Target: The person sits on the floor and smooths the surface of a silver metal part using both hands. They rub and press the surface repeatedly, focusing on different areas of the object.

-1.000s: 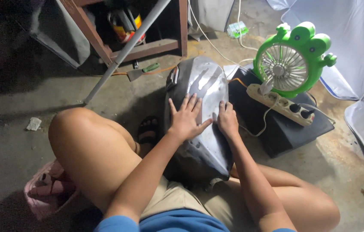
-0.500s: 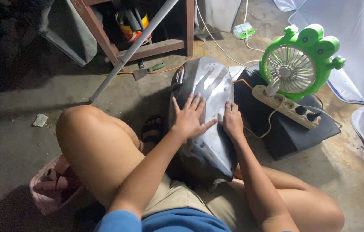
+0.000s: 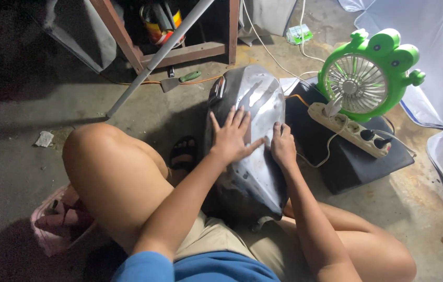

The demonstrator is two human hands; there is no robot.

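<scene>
A curved, shiny grey body panel (image 3: 255, 99) lies lengthwise in front of me, its near end resting against my lap. My left hand (image 3: 230, 137) presses flat on its middle with the fingers spread. Beside it, my right hand (image 3: 283, 146) rests on the panel's right edge with the fingers bent over something small that I cannot make out. I sit low on the concrete floor with my left knee (image 3: 106, 167) raised.
A green frog-shaped fan (image 3: 365, 78) and a white power strip (image 3: 349, 130) sit on a black box (image 3: 357, 162) to the right. A wooden frame (image 3: 179, 52), a leaning metal pole (image 3: 159, 52) and a green-handled scraper (image 3: 179, 79) are at the back. White sheeting (image 3: 441, 68) hangs on the right, a pink basket (image 3: 54, 230) is lower left.
Both hands stay on the panel; the right hand has shifted slightly along its right edge. The view has drifted a little, nothing else moved.
</scene>
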